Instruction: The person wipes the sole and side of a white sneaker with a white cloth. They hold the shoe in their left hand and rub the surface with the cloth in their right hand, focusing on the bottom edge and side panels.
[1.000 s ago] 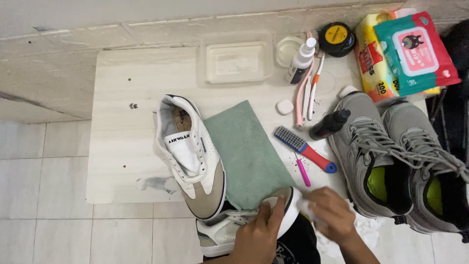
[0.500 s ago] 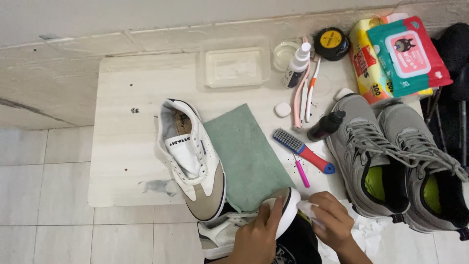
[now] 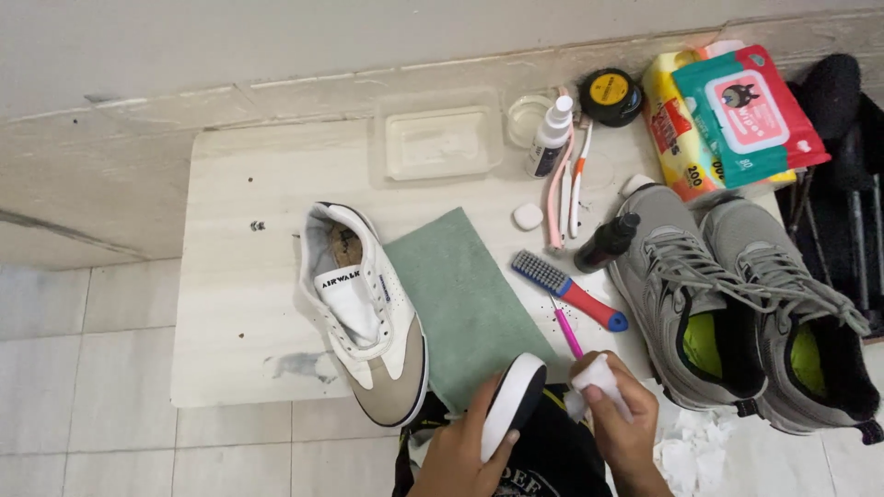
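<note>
Sneaker (image 3: 512,405), white with a dark rim, sits at bottom centre of the frame, tipped on edge so its white sole side faces the camera. Left hand (image 3: 458,451) is closed around it from below, fingers wrapped over the near side. Right hand (image 3: 615,425), just right of the sneaker, pinches a folded white wipe (image 3: 594,379) between thumb and fingers; wipe is near the sole edge, contact cannot be told. Matching white-and-tan sneaker (image 3: 365,308) lies upright on the pale board (image 3: 239,267), left of centre, touching a green cloth (image 3: 465,304) spread beside it. Right of the cloth: a blue-bristled brush with red handle (image 3: 569,290), a thin pink tool (image 3: 566,331), a dark bottle (image 3: 606,243) lying down. Pair of grey running shoes (image 3: 737,304) occupies the right side. Upper centre: clear plastic tray (image 3: 440,140), small white spray bottle (image 3: 549,135), toothbrushes (image 3: 565,184), round black tin (image 3: 610,95). Upper right: wipe packs (image 3: 727,115). Crumpled white tissue (image 3: 691,442) lies at lower right.
</note>
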